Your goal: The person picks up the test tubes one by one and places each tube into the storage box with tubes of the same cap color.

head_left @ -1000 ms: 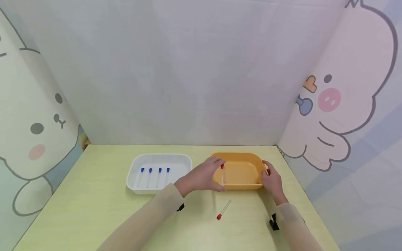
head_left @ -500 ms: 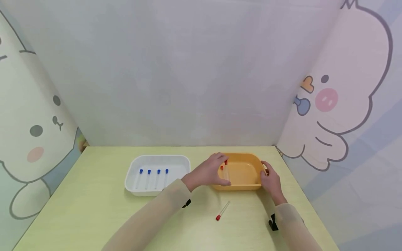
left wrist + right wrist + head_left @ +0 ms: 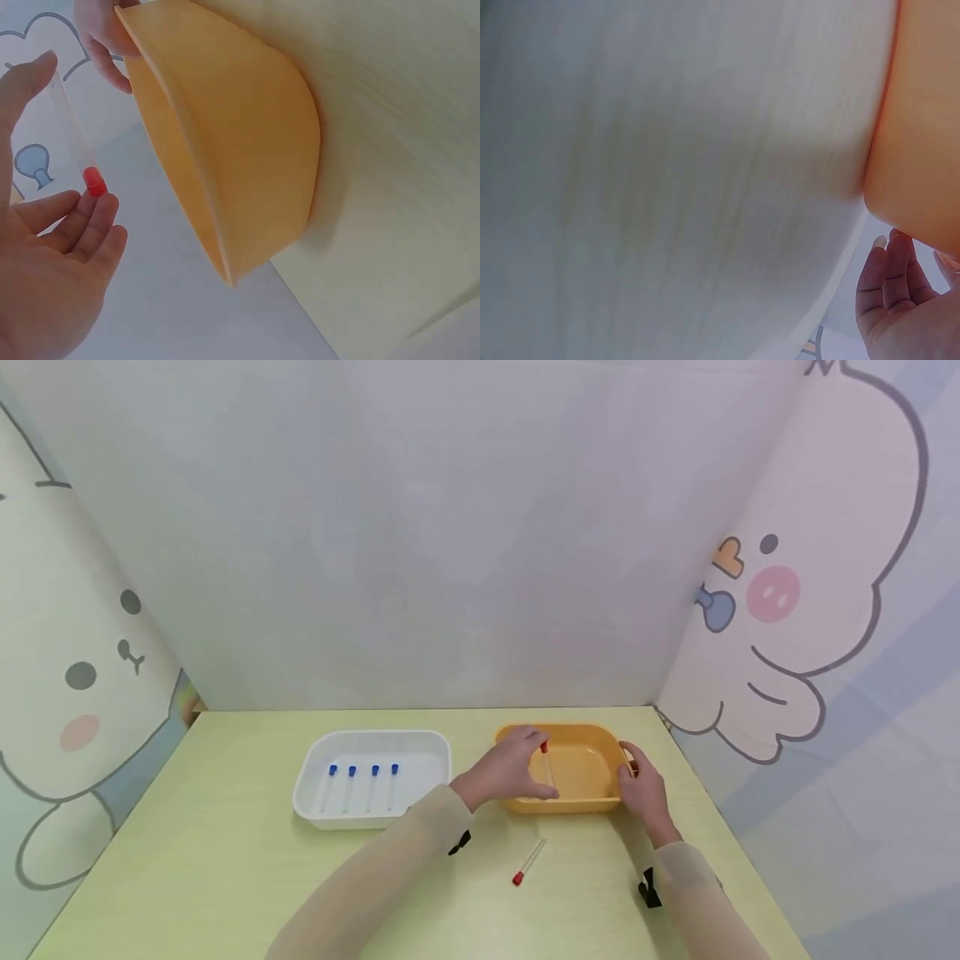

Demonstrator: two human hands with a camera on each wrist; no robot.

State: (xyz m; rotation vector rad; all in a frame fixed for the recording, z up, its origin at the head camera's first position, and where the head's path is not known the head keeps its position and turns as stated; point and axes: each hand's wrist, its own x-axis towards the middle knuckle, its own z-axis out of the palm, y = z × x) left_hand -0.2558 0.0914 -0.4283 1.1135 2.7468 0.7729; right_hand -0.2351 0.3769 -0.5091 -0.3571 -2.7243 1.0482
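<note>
My left hand [image 3: 510, 767] is above the left part of an orange tray [image 3: 573, 807]. Between its thumb and fingertips it pinches a clear test tube with a red cap [image 3: 94, 182], the cap end at the fingers and the other end at the thumb. My right hand [image 3: 645, 789] grips the right end of the orange tray; in the right wrist view its fingers [image 3: 896, 281] bend up against the tray's side. A second red-capped test tube [image 3: 528, 863] lies slanted on the table in front of the tray. The left hand hides part of the tray's inside.
To the left stands a white tray [image 3: 300, 797] with several blue-capped test tubes [image 3: 372, 789] lying in a row. The pale yellow table [image 3: 187, 860] ends at a white curtain [image 3: 420, 543] behind; printed cartoon side sheets stand left and right.
My left hand has moved right, farther over the orange tray, with the tube. Another red cap seen inside the tray half a second ago is now hidden. My right hand keeps its grip.
</note>
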